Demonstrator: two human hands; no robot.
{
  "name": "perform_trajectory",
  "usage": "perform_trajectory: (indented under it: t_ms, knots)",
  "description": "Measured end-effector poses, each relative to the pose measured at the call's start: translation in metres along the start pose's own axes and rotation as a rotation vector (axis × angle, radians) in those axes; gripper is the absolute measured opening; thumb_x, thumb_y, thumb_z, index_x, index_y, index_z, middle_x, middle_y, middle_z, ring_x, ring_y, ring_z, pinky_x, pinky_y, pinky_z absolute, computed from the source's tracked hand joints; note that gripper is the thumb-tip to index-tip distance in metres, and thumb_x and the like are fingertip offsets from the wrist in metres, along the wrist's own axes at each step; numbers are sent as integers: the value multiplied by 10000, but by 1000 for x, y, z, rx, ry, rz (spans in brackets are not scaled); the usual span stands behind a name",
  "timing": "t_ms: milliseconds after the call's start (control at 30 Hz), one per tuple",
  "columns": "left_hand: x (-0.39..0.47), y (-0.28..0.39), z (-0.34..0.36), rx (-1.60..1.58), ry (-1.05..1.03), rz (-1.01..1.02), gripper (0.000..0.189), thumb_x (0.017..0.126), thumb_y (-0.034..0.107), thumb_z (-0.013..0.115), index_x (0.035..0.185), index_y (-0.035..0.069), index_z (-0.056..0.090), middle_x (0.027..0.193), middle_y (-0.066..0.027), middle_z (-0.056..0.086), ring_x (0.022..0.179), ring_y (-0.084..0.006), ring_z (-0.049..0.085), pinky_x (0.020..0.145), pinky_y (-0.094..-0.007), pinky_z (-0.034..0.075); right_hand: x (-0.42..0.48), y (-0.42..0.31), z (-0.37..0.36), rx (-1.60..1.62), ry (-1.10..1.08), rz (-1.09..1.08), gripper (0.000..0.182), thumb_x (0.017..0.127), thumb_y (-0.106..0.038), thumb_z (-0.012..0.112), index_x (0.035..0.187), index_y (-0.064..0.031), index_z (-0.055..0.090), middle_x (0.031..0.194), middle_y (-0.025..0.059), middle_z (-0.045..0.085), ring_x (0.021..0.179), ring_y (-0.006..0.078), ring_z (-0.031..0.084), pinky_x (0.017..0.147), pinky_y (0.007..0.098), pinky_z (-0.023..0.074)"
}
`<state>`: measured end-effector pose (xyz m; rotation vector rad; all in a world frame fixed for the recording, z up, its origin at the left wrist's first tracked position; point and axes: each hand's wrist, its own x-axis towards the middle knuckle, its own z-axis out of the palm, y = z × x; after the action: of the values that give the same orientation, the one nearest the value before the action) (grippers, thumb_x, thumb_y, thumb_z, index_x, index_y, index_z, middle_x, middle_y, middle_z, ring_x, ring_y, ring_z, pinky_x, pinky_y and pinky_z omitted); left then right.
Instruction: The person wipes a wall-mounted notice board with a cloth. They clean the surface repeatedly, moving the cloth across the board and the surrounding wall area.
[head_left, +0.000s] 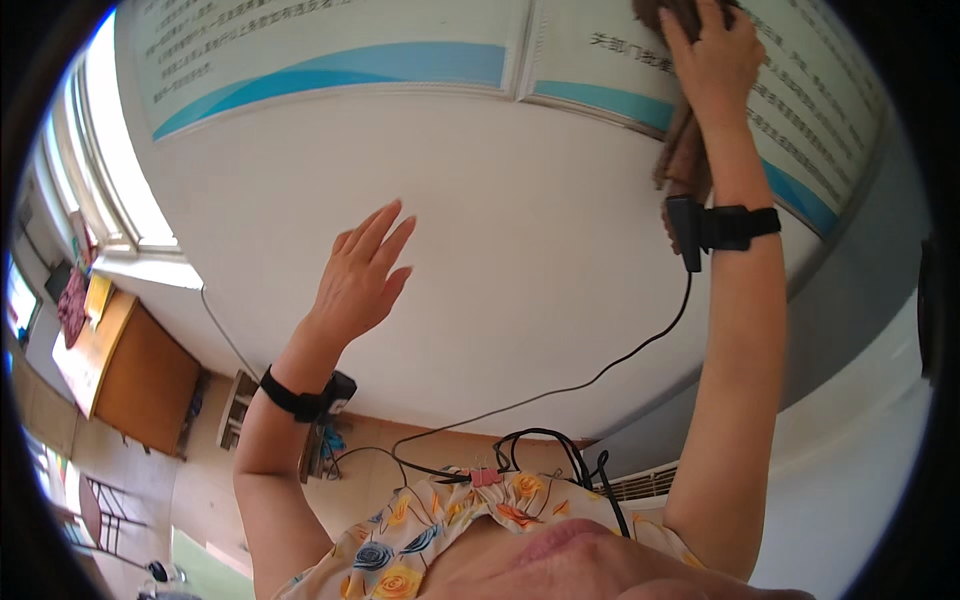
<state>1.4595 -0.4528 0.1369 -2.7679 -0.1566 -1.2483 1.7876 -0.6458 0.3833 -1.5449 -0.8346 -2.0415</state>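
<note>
My right hand (716, 64) is raised high and presses a brown cloth (686, 150) against the right-hand framed wall poster (600, 86). The cloth hangs down in folds below my palm, and its upper part runs out at the top of the picture. My left hand (364, 270) is held up before the white wall (525, 225) with its fingers apart and nothing in it. Above it is a second framed poster (337, 75) with a blue wave along its lower edge. Both posters bear printed writing. Each wrist wears a black strap with a small device.
Black cables (555, 391) run from the wrist devices to a pink clip (485, 477) at my chest. A large white appliance (840, 465) is close on the right. To the left are a window (135, 150), a wooden desk (142, 367) and a chair (97, 510).
</note>
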Motion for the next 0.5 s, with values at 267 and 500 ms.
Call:
perform_trajectory:
  t_ms: [267, 500]
  knots:
    - [133, -19, 37, 148, 223, 243, 712, 838, 201, 704, 1463, 98, 377, 1557, -115, 307, 1427, -288, 309, 1082, -448, 336, -15, -41, 18, 121, -159, 25, 719, 840, -338, 693, 1455, -134, 381, 1330, 296, 398, 1164, 471, 416, 984, 577, 366]
    - [179, -27, 54, 301, 242, 267, 679, 863, 205, 667, 1473, 111, 383, 1562, -39, 325, 1448, -224, 281, 1155, -440, 231, -24, -60, 19, 209, -182, 11, 646, 839, -194, 673, 1418, -80, 409, 1275, 269, 460, 1143, 433, 465, 1003, 501, 396]
